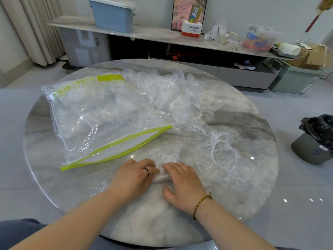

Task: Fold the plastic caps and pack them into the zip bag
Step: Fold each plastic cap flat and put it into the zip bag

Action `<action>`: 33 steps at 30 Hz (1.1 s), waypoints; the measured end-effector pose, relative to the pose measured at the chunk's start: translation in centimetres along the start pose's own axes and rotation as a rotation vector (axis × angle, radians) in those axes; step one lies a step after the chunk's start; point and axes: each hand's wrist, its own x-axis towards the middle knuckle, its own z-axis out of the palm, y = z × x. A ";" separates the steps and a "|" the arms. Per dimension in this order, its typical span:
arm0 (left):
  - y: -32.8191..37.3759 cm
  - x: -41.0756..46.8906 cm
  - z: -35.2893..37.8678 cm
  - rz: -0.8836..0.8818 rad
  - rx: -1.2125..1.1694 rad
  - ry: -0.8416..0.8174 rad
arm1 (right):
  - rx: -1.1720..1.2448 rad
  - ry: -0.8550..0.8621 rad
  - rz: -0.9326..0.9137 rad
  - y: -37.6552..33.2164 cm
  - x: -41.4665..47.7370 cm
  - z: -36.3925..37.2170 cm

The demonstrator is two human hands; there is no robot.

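A clear zip bag (pixel 100 120) with a lime-green zipper edge lies on the left half of the round marble table (pixel 54 177), its mouth open toward me and folded caps inside. My left hand (pixel 133 177) and my right hand (pixel 182 186) lie side by side, fingers flat, pressing a clear plastic cap (pixel 165 156) down near the front of the table. One unfolded cap (pixel 218 156) sits just right of my hands. A heap of loose caps (pixel 171 92) spreads across the far middle, beyond the bag.
A grey bin with a black liner (pixel 315 141) stands on the floor to the right. Behind the table runs a low cabinet (pixel 162 35) carrying a blue storage box (pixel 113 15) and clutter. A curtain (pixel 32 27) hangs at the back left.
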 end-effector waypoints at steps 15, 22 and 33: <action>-0.3 0.6 -1.0 -0.224 -0.088 0.079 | 0.567 -0.085 0.502 0.8 1.3 -1.2; 0.1 1.2 -1.3 -0.684 -0.541 0.054 | 0.626 -0.053 0.642 0.5 1.6 -1.1; 1.0 1.0 -1.8 -0.520 0.067 0.150 | 0.191 -0.274 0.680 -0.2 2.4 -2.3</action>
